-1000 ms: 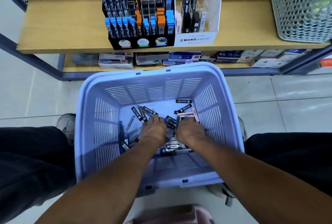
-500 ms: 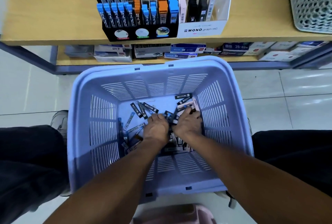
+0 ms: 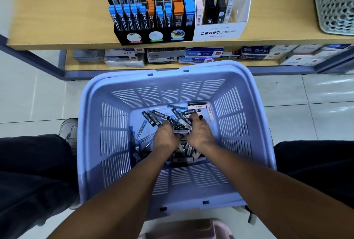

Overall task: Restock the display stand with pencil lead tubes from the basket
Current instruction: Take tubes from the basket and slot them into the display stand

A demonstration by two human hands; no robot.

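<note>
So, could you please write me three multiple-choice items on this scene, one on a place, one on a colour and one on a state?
1. Where do the loose pencil lead tubes lie?
A. on the floor tiles
B. in the bottom of the lilac slotted plastic basket
C. on the wooden shelf

2. What colour is the tiered display stand left of the white MONO stand?
A. black
B. red
C. green

3. What are the left hand and right hand doing?
A. resting on the knees
B. reaching to the shelf
C. down among the tubes

Answers: 1 B, the tubes lie scattered on the basket floor; 2 A, its base is black; 3 C, both hands sit in the pile, fingers curled around tubes.
</note>
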